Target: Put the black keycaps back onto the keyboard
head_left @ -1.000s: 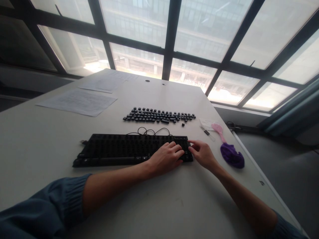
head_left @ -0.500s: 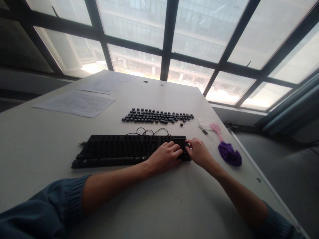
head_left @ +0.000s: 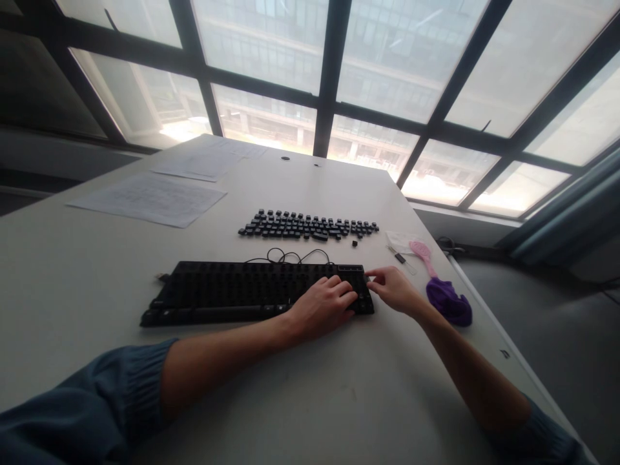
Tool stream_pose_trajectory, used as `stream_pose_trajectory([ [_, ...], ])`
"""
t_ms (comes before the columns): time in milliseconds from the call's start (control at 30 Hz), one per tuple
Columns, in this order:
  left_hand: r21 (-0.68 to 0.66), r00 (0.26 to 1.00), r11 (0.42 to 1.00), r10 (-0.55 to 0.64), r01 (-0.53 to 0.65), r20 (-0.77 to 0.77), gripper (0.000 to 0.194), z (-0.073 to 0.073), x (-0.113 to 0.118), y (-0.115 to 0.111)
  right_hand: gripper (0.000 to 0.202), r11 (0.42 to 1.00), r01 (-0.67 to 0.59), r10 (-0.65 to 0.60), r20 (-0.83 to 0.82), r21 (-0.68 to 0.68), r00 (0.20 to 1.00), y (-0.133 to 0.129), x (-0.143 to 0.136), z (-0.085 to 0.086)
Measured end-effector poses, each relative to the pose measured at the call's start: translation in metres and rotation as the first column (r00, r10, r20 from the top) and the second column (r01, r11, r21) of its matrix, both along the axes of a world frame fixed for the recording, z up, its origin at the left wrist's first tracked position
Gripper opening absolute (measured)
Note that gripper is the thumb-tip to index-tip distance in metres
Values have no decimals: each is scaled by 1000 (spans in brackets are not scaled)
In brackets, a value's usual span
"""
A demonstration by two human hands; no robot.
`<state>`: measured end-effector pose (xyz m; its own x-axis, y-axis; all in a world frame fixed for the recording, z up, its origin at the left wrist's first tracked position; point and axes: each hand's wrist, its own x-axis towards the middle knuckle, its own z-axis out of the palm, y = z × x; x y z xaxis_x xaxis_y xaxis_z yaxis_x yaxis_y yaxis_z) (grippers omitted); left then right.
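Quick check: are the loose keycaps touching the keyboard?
Apart: the head view shows a strip of white table between the keycaps and the keyboard.

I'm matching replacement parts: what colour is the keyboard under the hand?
The keyboard is black, best seen in the head view.

Two bare hands point(head_left: 322, 307) are at one long black keyboard point(head_left: 232, 285); beyond it lie dozens of small black keycaps point(head_left: 320, 236).
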<state>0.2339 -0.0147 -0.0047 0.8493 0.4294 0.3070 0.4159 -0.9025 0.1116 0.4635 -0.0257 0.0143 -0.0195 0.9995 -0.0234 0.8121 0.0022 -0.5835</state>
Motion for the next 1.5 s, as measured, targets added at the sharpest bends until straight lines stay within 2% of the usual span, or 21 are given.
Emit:
stream_pose_trajectory([
  [500, 6, 1000, 1000, -3, 3, -4, 26, 1, 0, 0, 34, 1000, -7, 6, -45, -23, 999, 0, 2, -3],
  [800, -3, 1000, 1000, -3, 3, 1, 25, -2, 0, 0, 25, 996, 15, -29, 156, 87, 987, -7, -13, -3],
  [1033, 5, 1000, 1000, 3, -3, -3, 25, -3, 0, 2, 24, 999, 11, -23, 243, 48, 970, -3, -21, 5],
  [1333, 22, 1000, 1000, 5, -5, -5, 27, -4, 0, 2, 21, 1000, -14, 15, 103, -17, 995, 2, -11, 8],
  [1500, 23, 1000, 1000, 2, -1, -8, 27, -4, -1, 2, 19, 1000, -18, 20, 94, -22, 995, 2, -10, 8],
])
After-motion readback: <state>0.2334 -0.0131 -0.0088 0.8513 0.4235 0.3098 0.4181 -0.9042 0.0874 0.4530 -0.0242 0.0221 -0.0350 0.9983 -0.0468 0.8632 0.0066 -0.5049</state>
